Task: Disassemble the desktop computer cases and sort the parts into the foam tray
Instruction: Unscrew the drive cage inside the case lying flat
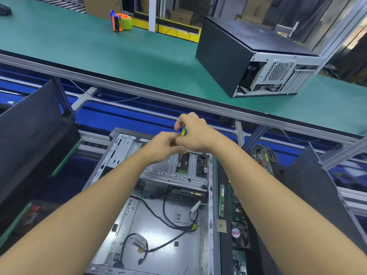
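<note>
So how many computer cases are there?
2: the open case in the middle, and a closed black case on the green table at far right. More may be hidden.

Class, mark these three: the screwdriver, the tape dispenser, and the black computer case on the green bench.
screwdriver (pixel 184 132): head view, on its yellow-green handle.
tape dispenser (pixel 125 22): head view, on its green roll.
black computer case (pixel 222 54): head view, on its dark side panel.

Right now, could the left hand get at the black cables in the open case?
Probably yes: the open case is uncovered and the black cables lie bare on its floor, though the left hand holds the screwdriver.
</note>
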`<state>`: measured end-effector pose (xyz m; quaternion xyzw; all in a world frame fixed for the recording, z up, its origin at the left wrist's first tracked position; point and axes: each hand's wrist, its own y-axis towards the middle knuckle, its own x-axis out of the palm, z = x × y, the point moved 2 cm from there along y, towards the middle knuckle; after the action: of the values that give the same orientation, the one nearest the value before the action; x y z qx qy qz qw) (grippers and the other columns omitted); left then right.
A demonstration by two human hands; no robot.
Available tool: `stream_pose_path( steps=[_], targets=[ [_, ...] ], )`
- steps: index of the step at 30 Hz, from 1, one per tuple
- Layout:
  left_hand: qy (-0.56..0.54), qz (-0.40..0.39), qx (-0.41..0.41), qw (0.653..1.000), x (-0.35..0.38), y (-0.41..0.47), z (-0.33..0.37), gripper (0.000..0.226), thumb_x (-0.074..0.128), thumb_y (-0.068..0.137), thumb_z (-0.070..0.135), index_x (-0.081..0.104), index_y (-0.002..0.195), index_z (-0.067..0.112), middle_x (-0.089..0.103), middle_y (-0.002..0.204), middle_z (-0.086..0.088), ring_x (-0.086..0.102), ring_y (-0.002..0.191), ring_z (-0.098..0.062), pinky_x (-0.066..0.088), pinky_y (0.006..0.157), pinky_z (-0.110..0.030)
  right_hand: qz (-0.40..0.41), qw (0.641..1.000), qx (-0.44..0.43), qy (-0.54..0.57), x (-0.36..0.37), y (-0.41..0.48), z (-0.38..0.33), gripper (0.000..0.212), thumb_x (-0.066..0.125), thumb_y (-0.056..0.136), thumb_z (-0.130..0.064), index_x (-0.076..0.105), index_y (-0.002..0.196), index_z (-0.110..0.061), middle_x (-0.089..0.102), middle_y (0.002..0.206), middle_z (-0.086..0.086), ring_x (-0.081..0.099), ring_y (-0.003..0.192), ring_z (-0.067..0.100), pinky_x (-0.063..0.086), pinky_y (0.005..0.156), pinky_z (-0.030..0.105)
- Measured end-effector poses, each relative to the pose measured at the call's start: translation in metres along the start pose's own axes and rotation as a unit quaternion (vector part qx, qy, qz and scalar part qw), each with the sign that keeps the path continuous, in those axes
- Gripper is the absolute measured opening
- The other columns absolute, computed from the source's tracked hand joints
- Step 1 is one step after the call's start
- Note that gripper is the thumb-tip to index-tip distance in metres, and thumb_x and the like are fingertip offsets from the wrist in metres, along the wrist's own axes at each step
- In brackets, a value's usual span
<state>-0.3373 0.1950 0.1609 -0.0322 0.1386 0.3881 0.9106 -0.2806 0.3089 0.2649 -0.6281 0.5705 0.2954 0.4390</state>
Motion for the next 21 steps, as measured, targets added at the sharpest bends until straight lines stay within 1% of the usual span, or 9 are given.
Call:
stream_pose_path(
  steps=[2,4,7,10,11,13,15,18,21],
  targets=[
    [0.038,0.038,-0.004,0.999,0.002,0.005,-0.001,0.017,0.085,0.078,0.018,0.068,0.078,0.024,0.066,0.065,0.016,0.056,0.060,0.004,0.042,0.060,-0.009,0.043,0.998,0.027,-0.042,0.002,-0.001,0.001,0.037,0.054,0.095,-0.049,0.047,0.116,-0.019,0.039,0.113,-0.002,0.038,0.106,0.026,0.037,0.075,0.040],
    [0.087,0.068,-0.012,0.994,0.005,0.008,-0.001,0.028,0.089,0.069,0.030,0.062,0.076,0.030,0.064,0.065,0.021,0.055,0.058,0.005,0.039,0.054,-0.008,0.088,0.992,0.060,-0.063,0.003,-0.001,-0.001,0.046,0.044,0.100,-0.055,0.042,0.120,-0.014,0.042,0.108,0.001,0.045,0.095,0.031,0.037,0.070,0.040],
    [0.110,0.083,0.007,0.990,0.010,0.004,0.000,0.039,0.089,0.067,0.039,0.054,0.084,0.030,0.062,0.075,0.023,0.053,0.064,0.004,0.038,0.056,-0.010,0.089,0.993,0.044,-0.055,0.007,0.003,-0.001,0.021,0.045,0.102,-0.033,0.041,0.107,-0.013,0.055,0.099,0.006,0.051,0.083,0.031,0.033,0.055,0.036],
    [0.045,0.127,-0.010,0.991,0.006,-0.014,-0.003,0.043,0.078,0.076,0.051,0.047,0.081,0.021,0.051,0.069,0.014,0.044,0.062,-0.007,0.036,0.058,-0.022,0.050,0.998,0.028,-0.018,0.003,0.004,0.002,0.015,0.053,0.095,-0.020,0.045,0.107,-0.019,0.056,0.103,0.002,0.051,0.091,0.027,0.037,0.059,0.035],
    [0.022,0.110,-0.050,0.992,0.004,-0.022,-0.006,0.042,0.072,0.080,0.056,0.047,0.074,0.023,0.048,0.065,0.008,0.042,0.060,-0.012,0.036,0.057,-0.027,0.034,0.999,0.025,-0.010,0.001,0.004,0.003,0.018,0.054,0.092,-0.016,0.045,0.107,-0.021,0.055,0.104,0.000,0.050,0.096,0.026,0.041,0.064,0.036],
    [-0.013,-0.018,-0.177,0.984,0.004,-0.040,-0.012,0.045,0.063,0.090,0.055,0.046,0.060,0.026,0.040,0.055,0.005,0.036,0.049,-0.016,0.029,0.047,-0.026,0.017,1.000,0.022,-0.008,-0.002,0.005,0.005,0.024,0.054,0.090,-0.009,0.047,0.107,-0.025,0.050,0.108,-0.002,0.046,0.103,0.026,0.046,0.074,0.039],
    [-0.026,-0.153,-0.324,0.933,0.006,-0.059,-0.019,0.044,0.058,0.094,0.055,0.051,0.064,0.024,0.045,0.053,0.002,0.043,0.044,-0.016,0.031,0.043,-0.023,0.016,1.000,0.020,-0.011,0.000,0.007,0.006,0.024,0.055,0.090,-0.009,0.048,0.105,-0.026,0.043,0.110,-0.001,0.045,0.101,0.026,0.044,0.074,0.038],
    [-0.016,-0.183,-0.450,0.874,0.015,-0.075,-0.035,0.067,0.051,0.091,0.070,0.067,0.101,0.006,0.073,0.091,-0.011,0.072,0.080,-0.024,0.058,0.065,-0.032,0.037,0.999,0.015,0.007,0.005,0.009,0.006,0.016,0.058,0.093,-0.025,0.047,0.104,-0.023,0.042,0.109,-0.001,0.048,0.094,0.025,0.039,0.067,0.036],
    [-0.089,-0.124,-0.471,0.869,0.041,-0.083,-0.056,0.090,0.052,0.084,0.077,0.043,0.145,0.011,0.050,0.146,-0.015,0.054,0.126,-0.030,0.047,0.103,-0.039,0.083,0.997,-0.004,0.011,0.009,0.010,0.005,0.021,0.058,0.097,-0.032,0.043,0.107,-0.020,0.045,0.106,0.001,0.048,0.088,0.023,0.032,0.058,0.031]
  ],
)
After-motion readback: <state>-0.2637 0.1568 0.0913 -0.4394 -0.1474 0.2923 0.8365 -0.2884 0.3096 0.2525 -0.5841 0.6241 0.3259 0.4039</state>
